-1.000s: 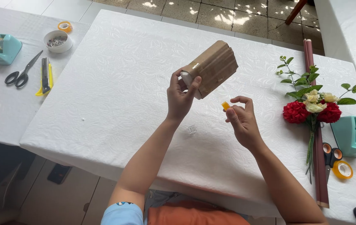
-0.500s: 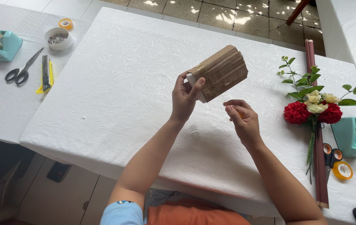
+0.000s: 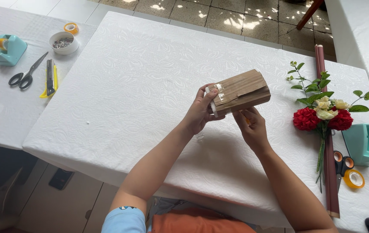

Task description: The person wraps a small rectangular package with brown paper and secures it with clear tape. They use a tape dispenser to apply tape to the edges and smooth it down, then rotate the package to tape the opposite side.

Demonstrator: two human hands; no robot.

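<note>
I see my left hand (image 3: 200,113) gripping the near end of a box (image 3: 239,92) wrapped in brown paper, fingers curled round its taped end, thumb on the near face. My right hand (image 3: 252,126) sits under the box, fingers pressed up against its lower side; how far it closes I cannot tell, as the box hides the fingertips. The box is held in the air above the middle of the table (image 3: 128,86), tilted, its far end pointing up and right. Clear tape strips show on the end by my left thumb.

Toward the right edge lie flowers (image 3: 320,116), red and cream with green sprigs, stems pointing to the near edge, across a dark red roll (image 3: 326,129) that runs from far to near. Just right of them sit a teal dispenser (image 3: 362,143), small scissors (image 3: 342,164) and a yellow tape (image 3: 354,178).

On the adjoining table to the left are another dispenser (image 3: 8,50), black scissors (image 3: 26,73), a cutter (image 3: 50,77), a white bowl (image 3: 64,42) and a tape roll (image 3: 71,28).
</note>
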